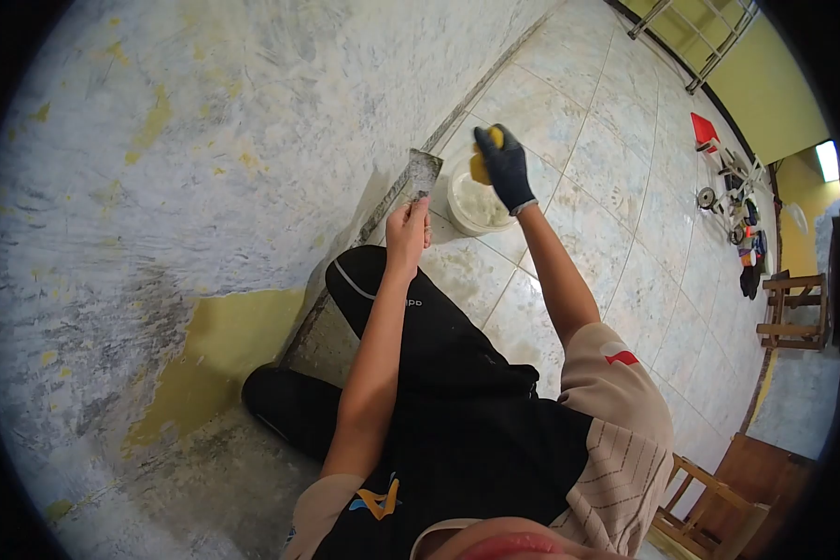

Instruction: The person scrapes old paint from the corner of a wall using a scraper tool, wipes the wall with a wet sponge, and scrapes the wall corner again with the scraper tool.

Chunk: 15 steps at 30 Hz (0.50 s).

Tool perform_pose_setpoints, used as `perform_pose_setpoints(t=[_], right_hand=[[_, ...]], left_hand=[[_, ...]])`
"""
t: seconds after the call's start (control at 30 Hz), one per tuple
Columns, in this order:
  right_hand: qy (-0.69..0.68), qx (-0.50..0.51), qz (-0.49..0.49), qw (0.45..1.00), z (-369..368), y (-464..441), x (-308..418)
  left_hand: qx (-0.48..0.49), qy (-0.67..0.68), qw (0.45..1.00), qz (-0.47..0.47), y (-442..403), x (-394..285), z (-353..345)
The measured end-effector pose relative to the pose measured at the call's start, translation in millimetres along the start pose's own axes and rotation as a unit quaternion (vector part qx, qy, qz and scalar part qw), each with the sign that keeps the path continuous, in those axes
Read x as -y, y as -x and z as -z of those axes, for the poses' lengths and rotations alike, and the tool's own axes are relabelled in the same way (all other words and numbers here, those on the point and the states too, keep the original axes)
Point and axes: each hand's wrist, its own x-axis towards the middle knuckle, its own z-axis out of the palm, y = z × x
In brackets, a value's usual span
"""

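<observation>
"Scraper (426, 169): where is it?"
"In the bare left hand (408, 235), fingers wrapped around it, blade pointing away from the body."
"And the right hand (508, 175)?"
"Gloved and closed on a yellow sponge (479, 171), over the white bucket (454, 203)."
"Beyond that?"
"Tiled floor (607, 140), and the patchy wall (252, 140) along the left."

- The bare left hand (409, 233) grips a broad, flat metal scraper (426, 168), its blade pointing away from the body.
- The right hand (510, 174), in a dark glove, clasps a yellow sponge-like piece (479, 170) over a round white bucket (474, 224).
- The bucket stands on pale, smudged floor tiles (569, 219), near a grey-white wall (215, 112) marked with yellow patches.
- Far right, a brown wooden stool (795, 281) stands near scattered objects too small to identify.
</observation>
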Motion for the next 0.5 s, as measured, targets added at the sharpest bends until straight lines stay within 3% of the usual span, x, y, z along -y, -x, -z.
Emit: perform_pose_setpoints(t=[0.07,0.1,0.17,0.2,0.27,0.37,0.47,0.5], right_hand=[[0.221,0.072,0.168,0.958,-18,24,35],[0.333,0.106,0.272,0.897,-27,28,40],[0.345,0.122,0.321,0.873,-48,28,35],[0.356,0.135,0.367,0.848,-55,27,31],[0.362,0.122,0.374,0.845,-64,21,24],[0.375,0.115,0.358,0.848,-74,18,30],[0.385,0.094,0.233,0.888,-79,6,38],[0.383,0.094,0.233,0.889,-80,-1,34]], left_hand=[[0.002,0.004,1.000,0.006,5,-3,-9],[0.007,0.001,1.000,0.011,5,-4,-11],[0.023,-0.065,0.997,-0.020,-5,15,-2],[-0.009,-0.143,0.986,-0.082,-3,14,-6],[-0.049,-0.263,0.952,-0.148,4,9,-5],[-0.052,-0.291,0.937,-0.188,3,7,6],[-0.043,-0.266,0.950,-0.156,-1,17,20],[-0.043,-0.268,0.950,-0.157,3,18,22]])
